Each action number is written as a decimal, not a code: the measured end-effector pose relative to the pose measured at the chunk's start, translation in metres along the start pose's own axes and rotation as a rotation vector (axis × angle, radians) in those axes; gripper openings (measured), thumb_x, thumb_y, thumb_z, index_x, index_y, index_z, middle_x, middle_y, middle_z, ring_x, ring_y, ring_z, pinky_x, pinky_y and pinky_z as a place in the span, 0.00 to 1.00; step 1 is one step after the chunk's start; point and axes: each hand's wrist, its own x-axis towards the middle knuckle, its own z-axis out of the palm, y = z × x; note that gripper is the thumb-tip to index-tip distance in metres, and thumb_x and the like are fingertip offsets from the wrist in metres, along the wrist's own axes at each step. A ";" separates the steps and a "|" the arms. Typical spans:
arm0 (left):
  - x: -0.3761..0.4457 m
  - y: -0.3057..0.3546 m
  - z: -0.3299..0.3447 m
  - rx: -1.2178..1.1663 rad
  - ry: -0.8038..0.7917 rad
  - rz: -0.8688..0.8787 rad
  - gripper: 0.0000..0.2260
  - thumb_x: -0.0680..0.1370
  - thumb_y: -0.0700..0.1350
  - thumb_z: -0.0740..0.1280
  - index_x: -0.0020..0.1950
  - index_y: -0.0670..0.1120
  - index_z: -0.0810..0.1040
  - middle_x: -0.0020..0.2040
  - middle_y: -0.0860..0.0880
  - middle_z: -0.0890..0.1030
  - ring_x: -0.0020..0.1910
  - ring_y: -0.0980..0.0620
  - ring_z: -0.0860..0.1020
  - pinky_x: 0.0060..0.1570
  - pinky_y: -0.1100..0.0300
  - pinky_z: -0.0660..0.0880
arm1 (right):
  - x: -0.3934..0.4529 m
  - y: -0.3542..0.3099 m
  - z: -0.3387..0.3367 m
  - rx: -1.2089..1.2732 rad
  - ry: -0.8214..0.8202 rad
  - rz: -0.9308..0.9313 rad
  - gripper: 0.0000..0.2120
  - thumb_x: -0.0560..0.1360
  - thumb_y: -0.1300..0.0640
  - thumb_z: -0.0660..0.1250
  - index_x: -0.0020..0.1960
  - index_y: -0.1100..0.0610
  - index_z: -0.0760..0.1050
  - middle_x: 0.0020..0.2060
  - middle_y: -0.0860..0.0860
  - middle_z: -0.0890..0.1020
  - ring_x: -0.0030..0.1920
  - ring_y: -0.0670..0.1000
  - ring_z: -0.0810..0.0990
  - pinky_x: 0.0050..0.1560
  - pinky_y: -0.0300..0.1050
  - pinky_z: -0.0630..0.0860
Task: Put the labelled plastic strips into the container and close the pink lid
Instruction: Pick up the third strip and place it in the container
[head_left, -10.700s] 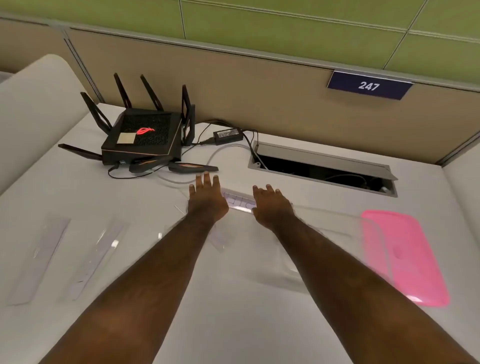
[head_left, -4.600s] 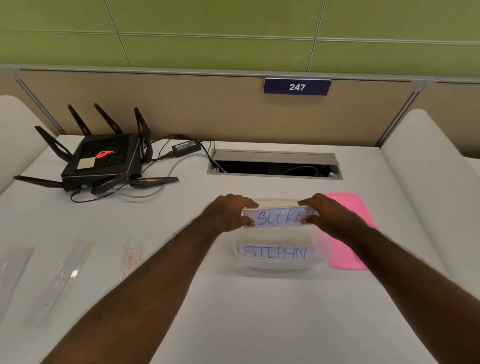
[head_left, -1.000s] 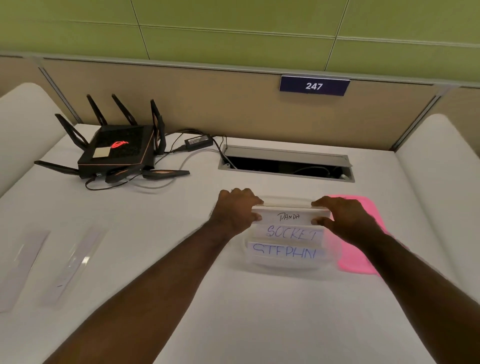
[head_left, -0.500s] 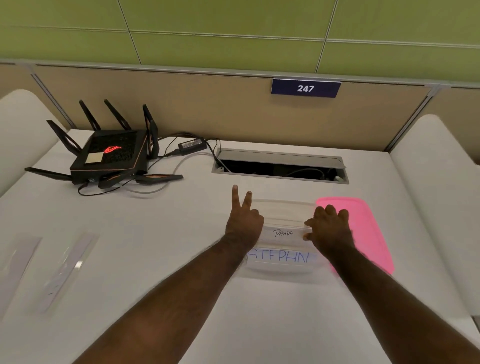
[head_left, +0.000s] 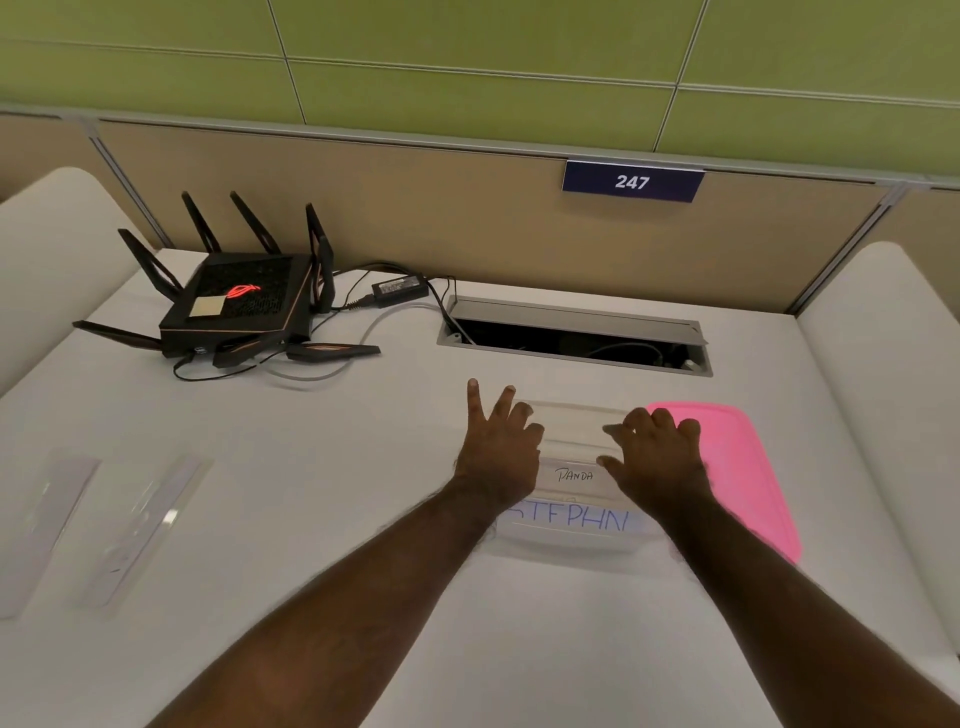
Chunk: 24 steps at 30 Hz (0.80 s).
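Note:
A clear plastic container (head_left: 571, 415) sits on the white desk in front of me. Inside it lie a strip marked PANDA (head_left: 574, 475) and, nearer me, a strip marked STEPHN (head_left: 576, 519). My left hand (head_left: 501, 447) hovers at the container's left end with its fingers spread and nothing in them. My right hand (head_left: 657, 457) is over the right end, fingers bent and apart, its tips touching the PANDA strip. The pink lid (head_left: 743, 467) lies flat just right of the container, partly behind my right hand. Two more clear strips (head_left: 47, 525) (head_left: 145, 525) lie far left.
A black router (head_left: 239, 306) with antennas and cables stands at the back left, with a power adapter (head_left: 400, 286) beside it. An open cable hatch (head_left: 571, 338) is set in the desk behind the container. A beige partition closes the far edge.
The PANDA strip went from being held over the container by both hands to lying inside it on top of the SOCKET strip. My left hand's fingers have spread off it.

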 end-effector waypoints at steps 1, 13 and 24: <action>-0.003 -0.003 -0.001 -0.033 0.052 -0.033 0.19 0.77 0.54 0.61 0.66 0.50 0.76 0.71 0.45 0.72 0.76 0.41 0.59 0.69 0.28 0.36 | 0.001 -0.001 -0.003 0.037 0.077 -0.005 0.20 0.71 0.44 0.70 0.59 0.53 0.80 0.51 0.54 0.81 0.49 0.58 0.77 0.48 0.54 0.68; -0.072 -0.077 0.019 -0.162 0.143 -0.512 0.30 0.76 0.58 0.59 0.76 0.50 0.60 0.78 0.44 0.60 0.78 0.40 0.54 0.70 0.29 0.47 | 0.045 -0.107 -0.043 0.253 0.075 -0.209 0.28 0.79 0.42 0.54 0.77 0.49 0.57 0.77 0.51 0.60 0.77 0.54 0.54 0.75 0.62 0.49; -0.174 -0.168 0.064 -0.154 -0.018 -0.859 0.37 0.77 0.63 0.54 0.80 0.47 0.48 0.80 0.41 0.46 0.78 0.38 0.46 0.70 0.29 0.46 | 0.077 -0.248 -0.024 0.213 -0.046 -0.562 0.34 0.79 0.37 0.49 0.79 0.50 0.44 0.79 0.51 0.46 0.78 0.54 0.42 0.74 0.61 0.35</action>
